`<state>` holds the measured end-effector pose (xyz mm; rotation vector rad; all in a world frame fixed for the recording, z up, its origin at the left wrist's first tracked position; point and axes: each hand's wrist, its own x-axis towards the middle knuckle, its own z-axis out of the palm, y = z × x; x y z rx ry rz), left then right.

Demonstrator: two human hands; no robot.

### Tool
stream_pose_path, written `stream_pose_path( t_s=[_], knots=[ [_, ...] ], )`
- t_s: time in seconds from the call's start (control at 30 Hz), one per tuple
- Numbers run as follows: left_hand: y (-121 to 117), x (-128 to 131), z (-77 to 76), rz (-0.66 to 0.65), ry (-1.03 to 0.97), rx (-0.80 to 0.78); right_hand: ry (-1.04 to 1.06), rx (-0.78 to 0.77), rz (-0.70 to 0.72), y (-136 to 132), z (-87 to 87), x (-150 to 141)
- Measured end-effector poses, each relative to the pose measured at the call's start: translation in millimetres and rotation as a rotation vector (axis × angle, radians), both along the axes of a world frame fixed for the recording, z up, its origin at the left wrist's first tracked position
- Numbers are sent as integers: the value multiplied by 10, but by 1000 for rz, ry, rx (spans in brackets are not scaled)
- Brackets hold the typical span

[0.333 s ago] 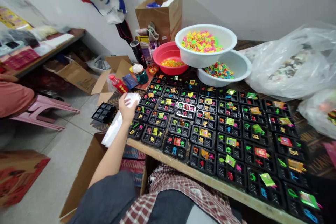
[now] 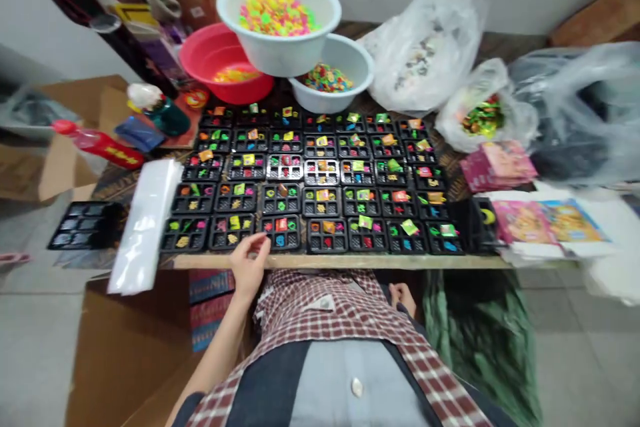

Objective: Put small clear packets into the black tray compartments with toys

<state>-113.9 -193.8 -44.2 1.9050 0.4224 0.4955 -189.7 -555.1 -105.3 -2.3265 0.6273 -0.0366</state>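
Note:
My left hand (image 2: 250, 265) is at the table's front edge, just before a black compartment tray (image 2: 281, 233) with a red packet and small plastic pieces. Its fingers are loosely bent, thumb a little apart, with nothing visible between them. My right hand (image 2: 404, 298) rests low by my lap, below the table edge, fingers curled in and no object showing. Several rows of similar filled trays cover the middle of the table. To the left of them lies a stack of clear plastic sleeves (image 2: 145, 223), overhanging the edge. An unfilled black tray (image 2: 85, 227) is farther left.
At the back stand a red basin (image 2: 210, 57) and two pale basins, the upper one (image 2: 280, 47) resting partly over the lower (image 2: 355, 70). Plastic bags (image 2: 425, 60) and printed cards (image 2: 525, 220) occupy the right. A red bottle (image 2: 100, 147) lies left; an open carton (image 2: 120, 347) stands below.
My left hand has let go of the plastic sleeves and moved right, to the front row of trays. The view has swung right, bringing my right hand into sight.

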Motion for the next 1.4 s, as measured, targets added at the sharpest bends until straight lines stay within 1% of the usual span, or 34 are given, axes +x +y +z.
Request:
stream_pose_path(
  t_s=[0.07,0.13,0.17,0.23,0.3,0.4,0.5,0.6,0.67,0.73,0.8,0.87,0.93,1.0,1.07,1.17,1.2,1.27,1.33,1.4],
  knots=[
    [-414,-164,-61,-155,-14,0,-4,-20,-69,-122,-52,-47],
    [-767,-281,-98,-275,-40,7,-26,-37,-120,-282,-77,-93],
    [-906,-315,-108,-332,-51,14,-43,-43,-137,-370,-88,-113],
    [-1100,-334,-110,-460,-69,44,-64,-37,-146,-536,-117,-142],
    [-1198,-293,-91,-590,-83,99,-65,-7,-137,-657,-159,-147],
    [-1264,-149,-24,-738,-121,212,-80,47,-159,-739,-208,-90],
    [-1348,35,56,-887,-164,325,-236,26,-253,-768,-193,68],
    [-1478,201,100,-1029,-164,429,-479,-106,-322,-833,-138,328],
    [-1570,295,115,-1102,-150,478,-590,-209,-308,-925,-107,540],
    [-1648,397,146,-1173,-125,481,-628,-324,-283,-1061,-87,758],
    [-1703,551,214,-1250,-88,445,-613,-441,-284,-1224,-78,955],
    [-1736,806,328,-1297,-67,412,-586,-527,-300,-1382,-74,1116],
    [-1760,1184,478,-1288,-70,433,-569,-563,-317,-1504,-77,1235],
    [-1802,1671,649,-1240,-86,521,-565,-563,-333,-1573,-86,1309],
    [-1888,2222,817,-1189,-99,637,-580,-543,-345,-1595,-101,1344],
    [-2127,3056,1012,-1115,-43,761,-637,-514,-355,-1588,-126,1353],
    [-2234,3317,1049,-1078,0,775,-661,-503,-361,-1584,-132,1352],
    [-2470,3801,1074,-999,74,764,-701,-477,-380,-1581,-133,1351],
    [-2709,4229,1040,-938,94,745,-726,-455,-403,-1580,-119,1354],
    [-2922,4604,967,-878,100,715,-746,-459,-406,-1579,-96,1358]
  ],
)
